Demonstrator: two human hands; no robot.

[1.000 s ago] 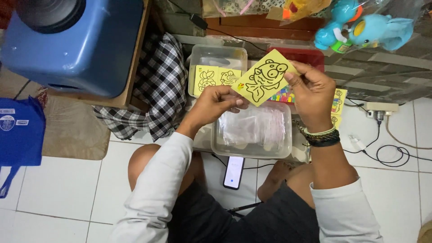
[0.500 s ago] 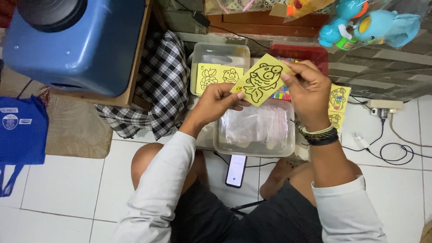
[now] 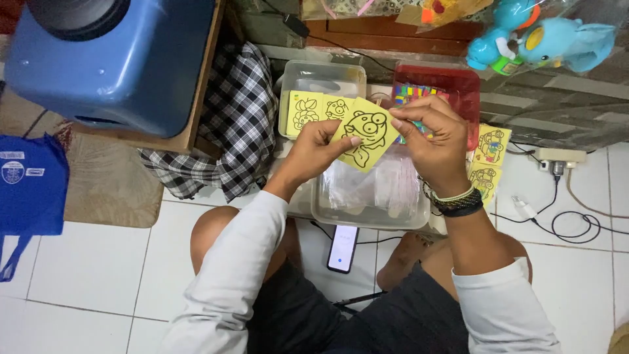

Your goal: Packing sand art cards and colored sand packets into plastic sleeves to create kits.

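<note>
A square yellow card (image 3: 364,139) with a black outline drawing of a fish is pinched between both hands. My left hand (image 3: 319,152) grips its lower left edge. My right hand (image 3: 432,141) holds its upper right corner, beaded bracelets on that wrist. The card hangs over a clear plastic box (image 3: 371,196) with plastic sleeves inside. Behind it a second clear box (image 3: 321,82) holds more yellow drawing cards (image 3: 305,111).
A red tray (image 3: 462,85) of small coloured pieces sits at the back right. Yellow cards (image 3: 490,157) lie on the floor to its right. A phone (image 3: 343,248) rests between my legs. A blue container (image 3: 111,59), checked cloth (image 3: 236,124), power cables (image 3: 563,216) surround me.
Both hands have brought the fish card slightly lower and to the left, over the clear box. The grip on it is unchanged.
</note>
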